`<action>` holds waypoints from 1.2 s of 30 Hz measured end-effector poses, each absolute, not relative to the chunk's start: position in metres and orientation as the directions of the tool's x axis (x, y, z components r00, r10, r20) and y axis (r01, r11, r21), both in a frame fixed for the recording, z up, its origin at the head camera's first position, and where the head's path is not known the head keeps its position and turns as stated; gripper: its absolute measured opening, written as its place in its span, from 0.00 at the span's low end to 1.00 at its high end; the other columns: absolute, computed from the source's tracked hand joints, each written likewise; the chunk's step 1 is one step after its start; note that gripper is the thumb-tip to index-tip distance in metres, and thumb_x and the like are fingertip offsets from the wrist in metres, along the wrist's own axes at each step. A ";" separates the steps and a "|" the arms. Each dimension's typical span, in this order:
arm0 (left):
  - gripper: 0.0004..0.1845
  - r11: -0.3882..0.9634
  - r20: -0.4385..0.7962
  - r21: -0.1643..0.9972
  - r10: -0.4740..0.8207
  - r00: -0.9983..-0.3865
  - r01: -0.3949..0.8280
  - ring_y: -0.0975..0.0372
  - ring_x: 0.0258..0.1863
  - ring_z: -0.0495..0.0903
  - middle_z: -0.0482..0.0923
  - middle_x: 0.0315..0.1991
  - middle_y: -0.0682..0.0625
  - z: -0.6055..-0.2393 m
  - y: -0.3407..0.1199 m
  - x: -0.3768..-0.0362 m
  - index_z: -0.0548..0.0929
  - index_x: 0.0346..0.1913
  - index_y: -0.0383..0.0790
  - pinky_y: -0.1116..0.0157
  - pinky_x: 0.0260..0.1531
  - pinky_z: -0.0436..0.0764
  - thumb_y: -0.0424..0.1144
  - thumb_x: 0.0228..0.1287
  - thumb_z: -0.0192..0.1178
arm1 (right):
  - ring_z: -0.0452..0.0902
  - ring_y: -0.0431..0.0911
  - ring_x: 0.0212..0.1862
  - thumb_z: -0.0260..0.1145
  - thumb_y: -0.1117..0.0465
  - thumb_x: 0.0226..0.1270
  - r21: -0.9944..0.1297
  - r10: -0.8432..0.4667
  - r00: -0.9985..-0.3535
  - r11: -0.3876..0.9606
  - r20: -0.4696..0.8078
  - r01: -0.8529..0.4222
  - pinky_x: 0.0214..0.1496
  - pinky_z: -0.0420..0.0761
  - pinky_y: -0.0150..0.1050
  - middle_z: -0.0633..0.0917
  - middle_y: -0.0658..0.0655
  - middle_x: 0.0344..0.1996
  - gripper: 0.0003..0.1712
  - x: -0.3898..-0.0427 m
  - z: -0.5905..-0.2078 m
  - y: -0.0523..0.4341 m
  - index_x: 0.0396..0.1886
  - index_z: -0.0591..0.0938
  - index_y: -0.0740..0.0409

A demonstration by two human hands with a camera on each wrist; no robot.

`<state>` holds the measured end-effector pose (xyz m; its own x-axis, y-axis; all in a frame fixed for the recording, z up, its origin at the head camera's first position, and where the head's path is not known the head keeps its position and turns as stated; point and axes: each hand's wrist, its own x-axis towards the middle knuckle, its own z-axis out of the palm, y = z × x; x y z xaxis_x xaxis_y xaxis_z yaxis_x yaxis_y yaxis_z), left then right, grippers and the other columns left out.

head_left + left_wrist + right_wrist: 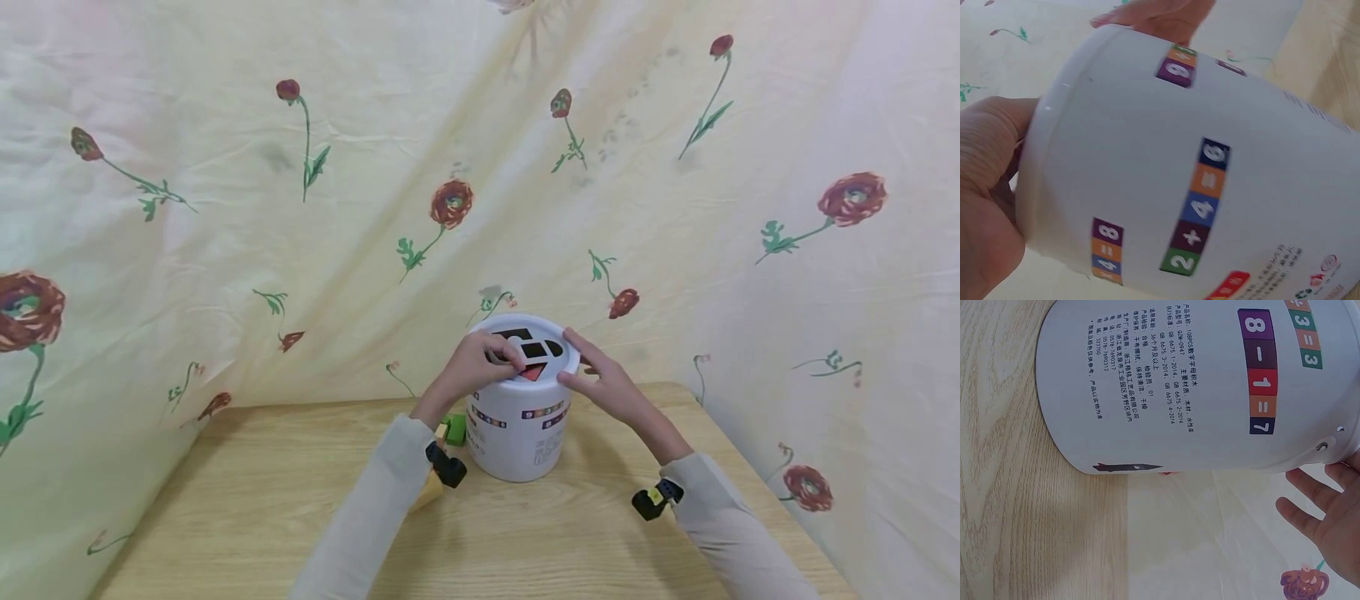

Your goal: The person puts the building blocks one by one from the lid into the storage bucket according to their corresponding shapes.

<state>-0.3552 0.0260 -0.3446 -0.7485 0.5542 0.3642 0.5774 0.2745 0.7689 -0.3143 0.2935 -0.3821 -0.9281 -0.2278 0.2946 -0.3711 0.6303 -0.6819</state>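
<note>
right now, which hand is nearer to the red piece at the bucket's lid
Left. The left hand is right at the red piece, fingers curled toward it; the right hand is farther off, at the right side of the lid.

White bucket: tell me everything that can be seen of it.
The bucket is white, smooth and plastic-looking, a cylinder standing upright on the wooden table. Its lid has dark shaped cutouts. Coloured sums, such as 2+4=6 and 8-1=7, and small Chinese print mark its side. The left hand is over the lid, seemingly pinching a red piece at a cutout; the right hand touches the rim.
</note>
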 end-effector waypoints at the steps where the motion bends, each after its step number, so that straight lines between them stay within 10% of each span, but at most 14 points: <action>1: 0.04 0.269 0.372 0.768 0.551 -0.747 0.581 0.59 0.47 0.82 0.89 0.43 0.49 -0.346 0.026 -0.355 0.92 0.39 0.42 0.63 0.49 0.81 0.32 0.63 0.70 | 0.61 0.66 0.75 0.63 0.47 0.75 -0.679 -0.229 -0.926 0.631 0.299 -0.375 0.71 0.65 0.67 0.56 0.62 0.81 0.46 -0.315 -0.382 0.294 0.84 0.51 0.48; 36: 0.14 0.283 0.454 0.769 0.387 -0.802 0.573 0.52 0.67 0.71 0.83 0.59 0.47 -0.349 -0.018 -0.347 0.91 0.48 0.44 0.42 0.68 0.69 0.42 0.60 0.73 | 0.63 0.66 0.74 0.63 0.48 0.75 -0.661 -0.226 -0.927 0.651 0.301 -0.373 0.69 0.67 0.67 0.55 0.62 0.82 0.46 -0.312 -0.381 0.291 0.84 0.51 0.49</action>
